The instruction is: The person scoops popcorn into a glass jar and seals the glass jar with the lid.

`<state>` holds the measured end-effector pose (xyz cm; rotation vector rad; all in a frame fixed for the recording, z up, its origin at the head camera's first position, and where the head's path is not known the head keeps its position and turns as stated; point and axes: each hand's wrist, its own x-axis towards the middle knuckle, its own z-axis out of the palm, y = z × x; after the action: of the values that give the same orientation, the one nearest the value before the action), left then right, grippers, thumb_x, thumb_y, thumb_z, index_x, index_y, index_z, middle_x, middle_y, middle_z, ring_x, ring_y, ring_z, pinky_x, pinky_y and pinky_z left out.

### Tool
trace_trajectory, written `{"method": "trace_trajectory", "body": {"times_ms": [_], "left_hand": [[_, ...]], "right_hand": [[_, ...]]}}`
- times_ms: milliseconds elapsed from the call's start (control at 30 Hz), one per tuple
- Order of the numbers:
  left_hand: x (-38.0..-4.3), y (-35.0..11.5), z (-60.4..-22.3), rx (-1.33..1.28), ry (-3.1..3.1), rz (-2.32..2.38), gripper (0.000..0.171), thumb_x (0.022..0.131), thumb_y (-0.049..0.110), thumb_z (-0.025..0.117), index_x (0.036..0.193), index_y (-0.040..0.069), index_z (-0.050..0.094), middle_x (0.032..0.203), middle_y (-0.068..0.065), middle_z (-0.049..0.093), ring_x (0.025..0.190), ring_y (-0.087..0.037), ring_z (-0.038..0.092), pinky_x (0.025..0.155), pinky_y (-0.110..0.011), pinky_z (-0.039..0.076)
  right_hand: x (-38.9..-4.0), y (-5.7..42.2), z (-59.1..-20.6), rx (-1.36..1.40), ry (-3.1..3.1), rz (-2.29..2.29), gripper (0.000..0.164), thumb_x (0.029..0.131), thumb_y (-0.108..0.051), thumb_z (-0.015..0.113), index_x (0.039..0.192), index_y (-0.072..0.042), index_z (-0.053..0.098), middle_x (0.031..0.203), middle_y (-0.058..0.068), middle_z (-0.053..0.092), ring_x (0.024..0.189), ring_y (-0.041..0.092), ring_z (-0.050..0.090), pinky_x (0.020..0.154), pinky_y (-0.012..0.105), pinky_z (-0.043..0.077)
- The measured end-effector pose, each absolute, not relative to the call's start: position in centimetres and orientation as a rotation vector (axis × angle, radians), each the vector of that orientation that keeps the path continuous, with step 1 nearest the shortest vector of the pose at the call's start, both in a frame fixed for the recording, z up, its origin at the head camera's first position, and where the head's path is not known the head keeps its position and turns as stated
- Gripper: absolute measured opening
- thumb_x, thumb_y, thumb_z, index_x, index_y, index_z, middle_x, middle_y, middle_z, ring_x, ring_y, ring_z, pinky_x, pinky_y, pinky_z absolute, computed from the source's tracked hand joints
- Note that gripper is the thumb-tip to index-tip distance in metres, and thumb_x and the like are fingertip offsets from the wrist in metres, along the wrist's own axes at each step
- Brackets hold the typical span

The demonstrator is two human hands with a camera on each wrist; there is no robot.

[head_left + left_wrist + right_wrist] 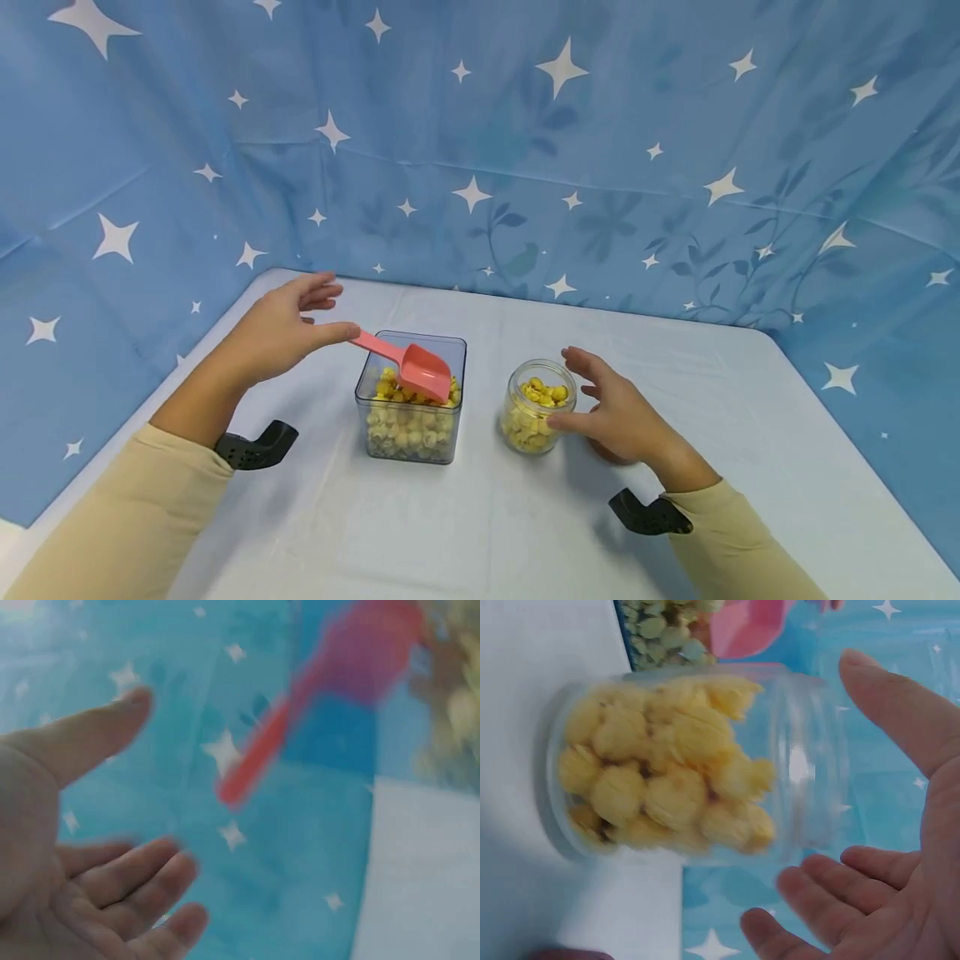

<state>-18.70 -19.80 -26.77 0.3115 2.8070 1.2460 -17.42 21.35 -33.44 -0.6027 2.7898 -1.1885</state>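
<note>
A pink scoop rests on the popcorn in a clear square container, its handle sticking out over the left rim. Just left of that handle is my left hand, fingers spread; the left wrist view shows a gap between the hand and the scoop's handle. My right hand is at the right side of a round glass jar holding more popcorn. In the right wrist view its thumb and fingers stand apart around the rim of the open jar, not gripping it.
Behind the right hand a reddish-brown round object lies on the table, mostly hidden. White cloth covers the table. A blue curtain with white stars hangs behind and along the sides.
</note>
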Motion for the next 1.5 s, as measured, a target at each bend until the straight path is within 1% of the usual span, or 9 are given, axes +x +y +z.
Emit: {"method": "trace_trajectory", "body": {"times_ms": [133, 333, 533, 767, 867, 1000, 1133, 1300, 1500], "left_hand": [[-17.0, -17.1, -25.8, 0.443, 2.801, 1.388, 0.104, 0.087, 0.042, 0.078, 0.161, 0.008, 0.014, 0.161, -0.013, 0.028, 0.146, -0.032, 0.03, 0.113, -0.052, 0.03], [-15.1, -12.0, -25.8, 0.731, 2.713, 1.502, 0.091, 0.084, 0.032, 0.083, 0.156, 0.009, 0.032, 0.157, -0.007, 0.036, 0.142, -0.029, 0.036, 0.113, -0.045, 0.033], [-14.3, -6.9, -26.9, 0.84, 2.641, 1.534, 0.089, 0.08, 0.031, 0.086, 0.154, 0.015, 0.039, 0.154, -0.001, 0.042, 0.137, -0.028, 0.044, 0.108, -0.044, 0.04], [-14.0, -1.6, -30.8, 0.675, 2.511, 1.738, 0.088, 0.083, 0.028, 0.084, 0.155, 0.017, 0.036, 0.155, 0.0, 0.04, 0.139, -0.028, 0.041, 0.108, -0.05, 0.039], [-14.3, 0.2, -33.2, 0.597, 2.449, 1.875, 0.092, 0.082, 0.025, 0.085, 0.157, 0.014, 0.032, 0.156, -0.004, 0.038, 0.14, -0.028, 0.038, 0.109, -0.052, 0.036], [-15.0, 1.6, -35.7, 0.55, 2.431, 1.979, 0.097, 0.081, 0.021, 0.086, 0.157, 0.009, 0.027, 0.156, -0.011, 0.035, 0.14, -0.03, 0.037, 0.111, -0.052, 0.034], [-15.9, 2.0, -37.0, 0.519, 2.47, 1.962, 0.101, 0.079, 0.022, 0.088, 0.158, 0.01, 0.027, 0.157, -0.01, 0.033, 0.143, -0.028, 0.034, 0.112, -0.051, 0.031], [-17.0, 2.3, -38.2, 0.499, 2.476, 1.915, 0.104, 0.077, 0.028, 0.089, 0.158, 0.012, 0.026, 0.157, -0.009, 0.033, 0.143, -0.027, 0.034, 0.112, -0.051, 0.032], [-17.6, 2.4, -38.8, 0.473, 2.482, 1.888, 0.099, 0.077, 0.029, 0.09, 0.155, 0.011, 0.032, 0.151, -0.011, 0.04, 0.137, -0.031, 0.041, 0.109, -0.051, 0.036]], "right_hand": [[-16.6, 22.3, -32.5, -0.583, 2.822, -1.215, 0.092, 0.084, -0.031, 0.083, 0.153, 0.0, 0.031, 0.153, 0.018, 0.041, 0.132, 0.041, 0.048, 0.096, 0.055, 0.048], [-15.2, 24.0, -32.0, -0.556, 2.901, -1.206, 0.089, 0.084, -0.028, 0.084, 0.154, -0.003, 0.033, 0.153, 0.016, 0.041, 0.137, 0.036, 0.042, 0.104, 0.057, 0.04], [-14.3, 26.0, -32.5, -0.505, 2.967, -1.212, 0.087, 0.085, -0.025, 0.083, 0.154, -0.003, 0.033, 0.152, 0.019, 0.042, 0.139, 0.039, 0.037, 0.108, 0.063, 0.031], [-14.2, 27.9, -34.4, -0.386, 2.97, -1.136, 0.091, 0.083, -0.029, 0.084, 0.152, 0.002, 0.033, 0.15, 0.026, 0.04, 0.138, 0.046, 0.035, 0.106, 0.066, 0.032], [-14.6, 28.3, -35.2, -0.338, 2.966, -1.085, 0.095, 0.082, -0.034, 0.085, 0.151, 0.004, 0.033, 0.15, 0.028, 0.039, 0.136, 0.049, 0.035, 0.103, 0.067, 0.033], [-15.1, 28.4, -36.3, -0.28, 2.94, -1.028, 0.102, 0.079, -0.04, 0.086, 0.152, 0.006, 0.032, 0.151, 0.03, 0.037, 0.133, 0.052, 0.037, 0.1, 0.066, 0.038], [-15.6, 28.3, -37.2, -0.251, 2.904, -0.967, 0.111, 0.073, -0.045, 0.089, 0.151, 0.009, 0.03, 0.151, 0.031, 0.036, 0.134, 0.05, 0.038, 0.1, 0.065, 0.039], [-16.3, 28.5, -38.3, -0.229, 2.867, -0.885, 0.119, 0.069, -0.044, 0.092, 0.148, 0.016, 0.027, 0.146, 0.035, 0.038, 0.13, 0.048, 0.043, 0.099, 0.061, 0.043], [-16.7, 28.5, -38.5, -0.253, 2.894, -0.772, 0.109, 0.072, -0.034, 0.091, 0.143, 0.021, 0.029, 0.136, 0.035, 0.047, 0.122, 0.047, 0.05, 0.095, 0.058, 0.048]]}}
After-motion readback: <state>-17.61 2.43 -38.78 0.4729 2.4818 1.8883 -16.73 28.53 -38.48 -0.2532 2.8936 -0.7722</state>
